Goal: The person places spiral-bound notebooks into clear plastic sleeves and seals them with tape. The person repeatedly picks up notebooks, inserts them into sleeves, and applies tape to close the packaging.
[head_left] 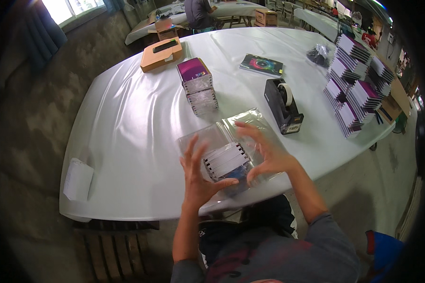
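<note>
Near the front edge of the table, a small block of spiral-bound notebooks point(225, 160) lies between my hands, white page edges and black binding showing. Under and around it spreads a clear plastic bag point(205, 133), glossy and creased; whether the block is inside it, I cannot tell. On the block's left is my left hand point(198, 174), its fingers spread and slightly blurred. My right hand point(267, 153) arches over the right part of the plastic, fingers apart. Neither hand grips anything that shows.
Beyond the plastic stand wrapped notebook stacks point(202, 89) and a black tape dispenser point(283, 106). Many notebooks are piled point(356, 89) at right. Farther off are a dark-covered book point(262, 65) and a cardboard box point(161, 54) with a phone. A white packet point(79, 179) lies left.
</note>
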A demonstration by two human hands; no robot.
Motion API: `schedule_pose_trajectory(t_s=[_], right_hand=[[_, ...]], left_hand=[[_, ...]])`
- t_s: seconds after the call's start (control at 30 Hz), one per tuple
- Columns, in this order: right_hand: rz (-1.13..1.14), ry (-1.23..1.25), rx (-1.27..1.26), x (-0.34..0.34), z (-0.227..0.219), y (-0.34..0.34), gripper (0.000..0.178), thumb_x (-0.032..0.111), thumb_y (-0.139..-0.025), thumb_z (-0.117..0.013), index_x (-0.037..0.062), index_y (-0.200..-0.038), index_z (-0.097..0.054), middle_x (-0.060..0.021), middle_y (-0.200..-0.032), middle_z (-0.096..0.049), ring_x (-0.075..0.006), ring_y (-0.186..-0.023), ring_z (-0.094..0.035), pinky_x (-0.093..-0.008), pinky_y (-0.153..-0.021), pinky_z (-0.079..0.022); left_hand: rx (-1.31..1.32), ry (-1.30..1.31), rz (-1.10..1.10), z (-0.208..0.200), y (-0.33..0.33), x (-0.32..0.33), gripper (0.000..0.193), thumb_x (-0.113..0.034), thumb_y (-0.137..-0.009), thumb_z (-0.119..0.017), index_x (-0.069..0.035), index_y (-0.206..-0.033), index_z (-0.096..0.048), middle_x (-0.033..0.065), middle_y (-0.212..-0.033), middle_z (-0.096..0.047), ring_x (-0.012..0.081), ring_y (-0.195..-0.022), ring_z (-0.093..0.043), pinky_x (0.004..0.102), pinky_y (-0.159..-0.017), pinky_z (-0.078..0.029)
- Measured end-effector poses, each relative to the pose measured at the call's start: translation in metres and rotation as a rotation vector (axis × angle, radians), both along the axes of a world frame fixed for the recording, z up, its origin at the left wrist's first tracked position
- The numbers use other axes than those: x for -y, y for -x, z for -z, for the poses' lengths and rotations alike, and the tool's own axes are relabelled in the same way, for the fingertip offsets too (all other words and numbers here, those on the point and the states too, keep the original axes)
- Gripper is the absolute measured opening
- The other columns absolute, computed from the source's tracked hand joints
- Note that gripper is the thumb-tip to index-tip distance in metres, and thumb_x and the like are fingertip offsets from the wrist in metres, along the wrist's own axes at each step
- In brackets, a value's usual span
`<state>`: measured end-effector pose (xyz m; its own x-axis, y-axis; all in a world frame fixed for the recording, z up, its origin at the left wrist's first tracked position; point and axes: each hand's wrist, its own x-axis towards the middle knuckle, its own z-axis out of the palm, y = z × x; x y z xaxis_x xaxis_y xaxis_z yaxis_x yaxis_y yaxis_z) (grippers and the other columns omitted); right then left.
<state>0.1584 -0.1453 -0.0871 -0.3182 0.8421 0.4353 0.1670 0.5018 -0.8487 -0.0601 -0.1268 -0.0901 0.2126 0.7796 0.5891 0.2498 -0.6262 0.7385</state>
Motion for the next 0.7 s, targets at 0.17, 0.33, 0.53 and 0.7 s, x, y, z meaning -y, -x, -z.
schedule_pose_trajectory(t_s=[0.17,0.33,0.53,0.7], right_hand=[[-0.043,-0.300,0.346,-0.012,-0.041,-0.004,0.034,0.014,-0.066,-0.080,0.0131,-0.098,-0.068,-0.0131,-0.142,-0.037,-0.0297,-0.132,-0.033,-0.0420,-0.106,-0.028],[0.071,-0.108,0.002,-0.005,-0.042,-0.011,0.032,0.010,-0.068,-0.078,0.0103,-0.098,-0.069,-0.0090,-0.139,-0.042,-0.0255,-0.126,-0.041,-0.0394,-0.102,-0.034],[0.033,0.028,0.138,0.014,0.014,-0.013,0.046,0.010,-0.064,-0.081,0.0105,-0.108,-0.066,-0.0074,-0.129,-0.052,-0.0232,-0.120,-0.048,-0.0363,-0.102,-0.036],[0.072,-0.119,0.149,0.004,0.011,-0.007,0.053,0.011,-0.062,-0.082,0.0127,-0.113,-0.065,-0.0057,-0.124,-0.057,-0.0241,-0.122,-0.047,-0.0375,-0.101,-0.037]], left_hand=[[-0.242,-0.277,0.053,-0.027,0.007,-0.016,0.019,-0.029,-0.055,-0.085,-0.021,-0.064,-0.070,0.0061,-0.132,-0.046,0.0330,-0.135,-0.030,0.0690,-0.101,-0.007],[0.320,-0.136,-0.036,-0.027,0.018,-0.011,0.048,-0.041,-0.059,-0.083,-0.012,-0.093,-0.067,0.0130,-0.132,-0.043,0.0324,-0.127,-0.039,0.0526,-0.102,-0.029],[-0.042,-0.117,-0.044,0.043,0.050,0.002,0.055,-0.028,-0.059,-0.086,-0.004,-0.104,-0.064,0.0138,-0.119,-0.054,0.0263,-0.107,-0.054,0.0396,-0.090,-0.045],[0.028,-0.074,0.051,0.046,0.038,0.001,0.061,-0.019,-0.057,-0.086,-0.006,-0.112,-0.064,0.0120,-0.113,-0.058,0.0256,-0.110,-0.056,0.0364,-0.091,-0.047]])
